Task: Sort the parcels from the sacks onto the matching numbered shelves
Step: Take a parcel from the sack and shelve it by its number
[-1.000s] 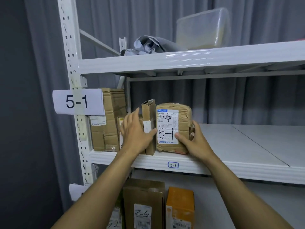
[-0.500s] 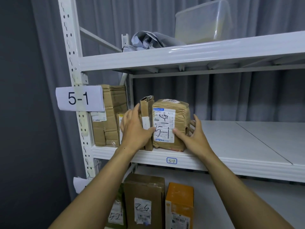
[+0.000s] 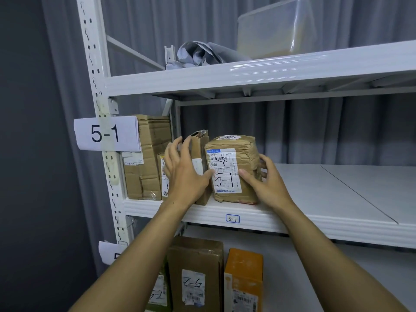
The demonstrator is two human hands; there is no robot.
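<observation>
Parcel point(image 3: 233, 158) marked "5-1" on shelf point(image 3: 304, 225) tagged "5-1"; right hand point(image 3: 267, 184) grips it, left hand point(image 3: 184, 176) spread open alongside.

Glossy white-painted metal shelf point(image 3: 371, 233), my parcel point(image 3: 234, 167) in creased, tape-wrapped brown cardboard, matt paper label point(image 3: 105, 134), translucent plastic tub point(image 3: 276, 28).

Legible markings, shelf 5-1 and below.
The sign point(image 3: 105, 134) on the upright point(image 3: 90, 52) reads "5-1", as does the tag point(image 3: 232, 219) on the shelf point(image 3: 326, 225) edge. The parcel point(image 3: 246, 154) label point(image 3: 224, 171) carries printed "M1 A216" and handwritten "5-1"; the finer print is illegible. The lower box point(image 3: 195, 255) label shows "5-2", inverted.
</observation>
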